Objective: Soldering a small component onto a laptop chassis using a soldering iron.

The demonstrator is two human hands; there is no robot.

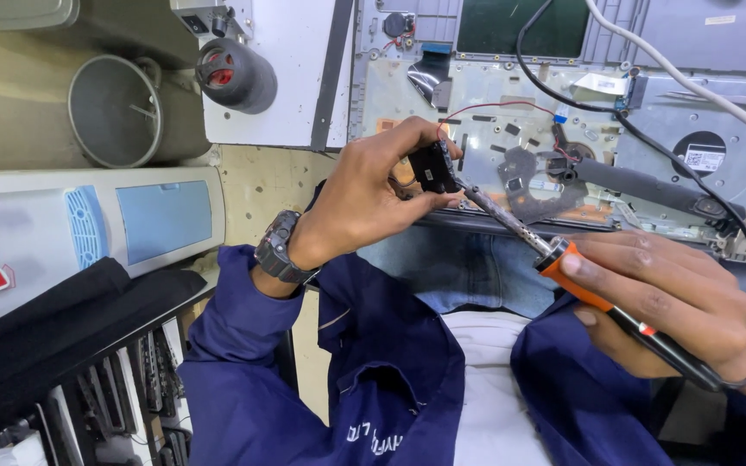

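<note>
Above the lap, before the opened laptop chassis (563, 129): left hand (364, 203) pinched shut on a small black part (433, 168), right hand (675, 302) clamped around an orange-collared soldering iron (563, 259), shaft slanting up-left, tip touching that part's lower edge.

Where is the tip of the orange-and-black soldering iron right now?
In the head view, just left of centre, the orange-and-black soldering iron, gripped by the right hand, has its tip against the small black component pinched in the left hand, before the opened laptop chassis.
</note>
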